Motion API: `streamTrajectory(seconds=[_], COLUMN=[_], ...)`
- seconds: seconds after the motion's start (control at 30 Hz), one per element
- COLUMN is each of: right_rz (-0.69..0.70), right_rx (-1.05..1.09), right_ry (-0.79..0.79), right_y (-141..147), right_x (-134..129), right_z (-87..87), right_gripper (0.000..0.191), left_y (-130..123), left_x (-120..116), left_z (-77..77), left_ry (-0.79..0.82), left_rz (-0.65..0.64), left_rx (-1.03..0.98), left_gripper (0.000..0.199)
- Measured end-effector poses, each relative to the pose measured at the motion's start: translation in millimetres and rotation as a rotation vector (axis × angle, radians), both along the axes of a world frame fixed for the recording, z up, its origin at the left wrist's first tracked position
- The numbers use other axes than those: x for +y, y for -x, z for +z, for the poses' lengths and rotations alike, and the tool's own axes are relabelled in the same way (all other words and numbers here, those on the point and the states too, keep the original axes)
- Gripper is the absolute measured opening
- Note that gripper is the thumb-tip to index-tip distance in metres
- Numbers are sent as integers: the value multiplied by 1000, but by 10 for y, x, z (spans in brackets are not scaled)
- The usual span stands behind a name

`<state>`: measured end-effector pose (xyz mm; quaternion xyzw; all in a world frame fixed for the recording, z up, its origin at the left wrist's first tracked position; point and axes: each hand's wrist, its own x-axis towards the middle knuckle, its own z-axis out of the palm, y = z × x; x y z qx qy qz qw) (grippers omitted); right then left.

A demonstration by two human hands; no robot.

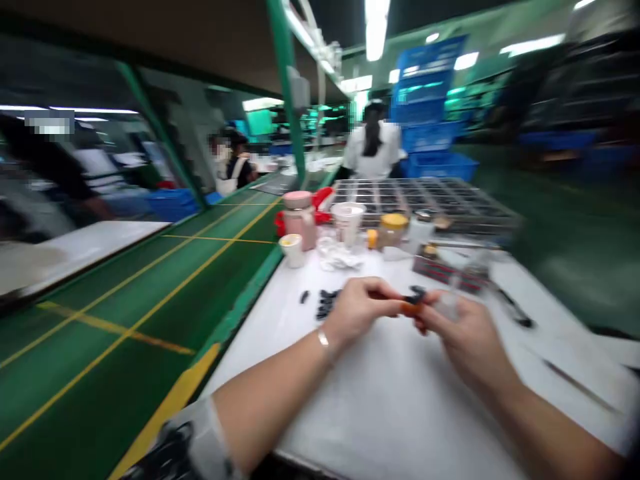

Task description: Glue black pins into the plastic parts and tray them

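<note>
Between my two hands, over the white table point(400, 400), is a small black part point(416, 293) with something orange at its lower side; blur hides its exact kind. My left hand point(360, 303) pinches it from the left with thumb and forefinger. From the right, my right hand point(460, 327) has its fingers closed on the same part, and a pale, see-through thing point(447, 305) shows by those fingers. Several small black pieces point(327, 303) lie on the table just beyond my left hand, with one black piece point(305, 297) apart to their left.
A green conveyor belt point(200, 287) runs along the left. Behind my hands stand a pink jar point(299, 220), a paper cup point(292, 251), a white cup point(349, 223), a yellow-lidded jar point(393, 231) and a compartment tray point(425, 197). A tweezer-like tool point(580, 385) lies right. A person point(373, 143) sits ahead.
</note>
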<state>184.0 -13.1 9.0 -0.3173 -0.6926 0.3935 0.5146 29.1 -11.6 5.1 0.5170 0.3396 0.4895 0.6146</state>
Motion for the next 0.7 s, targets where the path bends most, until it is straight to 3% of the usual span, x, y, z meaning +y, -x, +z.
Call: streamTrajectory(seconds=[0.07, 0.17, 0.37, 0.53, 0.7], right_rz=[-10, 56, 48, -46, -189], right_rx=[39, 185, 260, 262, 320], right_ry=[198, 328, 339, 326, 323], right_y=[-146, -140, -178, -304, -451], right_x=[-34, 4, 55, 146, 305], right_z=[-44, -77, -55, -21, 7], right_gripper=[25, 23, 21, 21, 15], left_y=[41, 92, 180, 301, 279], left_x=[26, 14, 67, 128, 121], left_z=[-13, 1, 24, 58, 122], left_ry=[-29, -12, 50, -40, -182], left_rz=[52, 49, 172, 287, 376], left_rx=[11, 47, 59, 115, 307], left_gripper=[22, 24, 28, 22, 21])
